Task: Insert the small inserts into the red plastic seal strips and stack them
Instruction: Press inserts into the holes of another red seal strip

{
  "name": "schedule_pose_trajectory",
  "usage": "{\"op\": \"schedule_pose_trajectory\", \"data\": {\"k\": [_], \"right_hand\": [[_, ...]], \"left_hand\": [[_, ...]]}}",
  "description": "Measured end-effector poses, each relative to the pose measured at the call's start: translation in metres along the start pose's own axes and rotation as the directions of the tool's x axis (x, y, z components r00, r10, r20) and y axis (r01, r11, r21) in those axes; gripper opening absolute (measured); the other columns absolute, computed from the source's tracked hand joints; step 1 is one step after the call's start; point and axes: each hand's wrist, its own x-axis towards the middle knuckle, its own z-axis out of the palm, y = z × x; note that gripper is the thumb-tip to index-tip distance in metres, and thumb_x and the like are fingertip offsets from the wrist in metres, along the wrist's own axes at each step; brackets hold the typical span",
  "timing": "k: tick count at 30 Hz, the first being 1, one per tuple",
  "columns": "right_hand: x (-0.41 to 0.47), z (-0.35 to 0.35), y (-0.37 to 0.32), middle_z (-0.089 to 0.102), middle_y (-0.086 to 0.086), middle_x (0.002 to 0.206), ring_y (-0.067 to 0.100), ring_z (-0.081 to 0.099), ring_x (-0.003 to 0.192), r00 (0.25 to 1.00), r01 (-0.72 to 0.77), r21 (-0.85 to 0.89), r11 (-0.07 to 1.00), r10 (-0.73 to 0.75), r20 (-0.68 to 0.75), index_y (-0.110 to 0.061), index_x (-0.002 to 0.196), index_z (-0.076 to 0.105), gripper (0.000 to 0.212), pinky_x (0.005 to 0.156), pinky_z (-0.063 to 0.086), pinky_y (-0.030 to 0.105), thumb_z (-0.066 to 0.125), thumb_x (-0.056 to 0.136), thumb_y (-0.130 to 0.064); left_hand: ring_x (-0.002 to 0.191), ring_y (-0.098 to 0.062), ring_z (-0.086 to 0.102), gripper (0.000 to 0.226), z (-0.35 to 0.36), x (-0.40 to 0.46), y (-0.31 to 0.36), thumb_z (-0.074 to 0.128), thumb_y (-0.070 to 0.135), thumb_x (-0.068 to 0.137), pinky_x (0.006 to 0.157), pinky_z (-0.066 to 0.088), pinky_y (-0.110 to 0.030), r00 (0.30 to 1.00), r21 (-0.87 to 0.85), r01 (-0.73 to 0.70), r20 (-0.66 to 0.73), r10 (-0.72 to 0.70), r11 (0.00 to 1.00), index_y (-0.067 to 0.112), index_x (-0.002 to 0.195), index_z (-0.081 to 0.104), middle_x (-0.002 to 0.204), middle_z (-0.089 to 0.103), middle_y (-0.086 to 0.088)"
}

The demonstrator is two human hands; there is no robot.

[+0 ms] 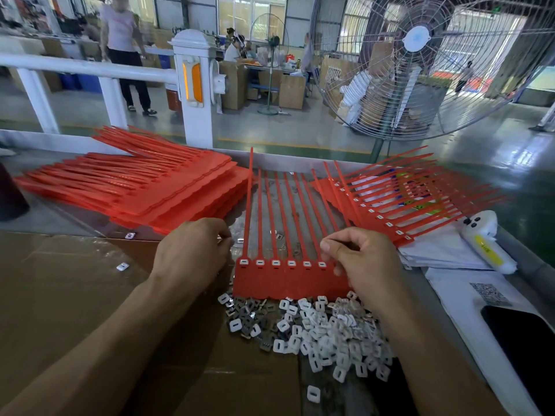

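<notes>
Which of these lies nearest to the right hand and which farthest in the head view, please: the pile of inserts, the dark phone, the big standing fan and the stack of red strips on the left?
From the right hand:
1. Pile of inserts, just below it, towards the person.
2. Dark phone, lower right on the white papers.
3. Stack of red strips, far left on the table.
4. Standing fan, beyond the table on the floor.

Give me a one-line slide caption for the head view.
Both hands work a red plastic seal strip above loose small white inserts.
</notes>
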Motion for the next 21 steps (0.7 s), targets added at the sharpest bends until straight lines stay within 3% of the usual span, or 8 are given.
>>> {"op": "schedule_pose_trajectory", "data": {"k": [4, 8, 11, 14, 21], "right_hand": [[0.003, -0.006, 0.001, 0.075, -0.006, 0.073, 0.004, 0.063, 0.056, 0.997, -0.041, 0.008, 0.999, 0.041, -0.069, -0.024, 0.086, 0.075, 0.008, 0.062, 0.05, 0.027, 0.075, 0.094, -0.026], [0.008, -0.015, 0.008, 0.075, -0.006, 0.078, 0.013, 0.069, 0.077, 0.991, -0.091, -0.098, 0.991, 0.08, -0.109, -0.026, 0.087, 0.074, 0.011, 0.072, 0.053, 0.033, 0.071, 0.097, -0.029], [0.012, -0.021, 0.013, 0.073, -0.005, 0.081, 0.012, 0.067, 0.081, 0.991, -0.115, -0.224, 0.968, 0.098, -0.087, -0.025, 0.086, 0.073, 0.014, 0.067, 0.046, 0.028, 0.067, 0.099, -0.027], [0.013, -0.022, 0.014, 0.07, -0.007, 0.082, 0.009, 0.063, 0.08, 0.993, -0.116, -0.332, 0.936, 0.112, -0.03, -0.024, 0.086, 0.073, 0.016, 0.063, 0.041, 0.026, 0.066, 0.1, -0.027], [0.012, -0.022, 0.014, 0.069, -0.016, 0.089, 0.001, 0.061, 0.087, 0.993, -0.097, -0.362, 0.927, 0.115, 0.028, -0.026, 0.091, 0.076, 0.012, 0.067, 0.04, 0.022, 0.069, 0.097, -0.031]], "left_hand": [[0.087, -0.011, 0.064, 0.009, 0.003, -0.002, 0.005, 0.066, 0.031, 0.095, 0.075, 0.054, -0.034, 0.995, -0.133, -0.101, -0.01, 0.101, 0.986, 0.031, 0.099, 0.074, 0.097, 0.068, 0.012], [0.087, -0.001, 0.057, 0.01, 0.008, -0.001, 0.008, 0.071, 0.031, 0.093, 0.073, 0.04, -0.013, 0.971, -0.238, -0.235, -0.003, 0.241, 0.943, 0.029, 0.102, 0.074, 0.1, 0.059, 0.016], [0.11, -0.006, 0.054, 0.027, 0.009, -0.001, 0.009, 0.069, 0.044, 0.091, 0.094, 0.045, -0.028, 0.931, -0.211, -0.343, 0.056, 0.361, 0.916, 0.031, 0.115, 0.072, 0.115, 0.06, 0.016], [0.124, -0.003, 0.045, 0.043, 0.008, -0.003, 0.01, 0.061, 0.06, 0.089, 0.108, 0.037, -0.037, 0.897, -0.164, -0.375, 0.183, 0.401, 0.913, 0.038, 0.126, 0.065, 0.129, 0.056, 0.021], [0.13, 0.0, 0.035, 0.05, 0.009, -0.004, 0.01, 0.061, 0.067, 0.085, 0.114, 0.027, -0.034, 0.862, -0.165, -0.373, 0.304, 0.406, 0.913, 0.043, 0.129, 0.061, 0.135, 0.048, 0.025]]}}
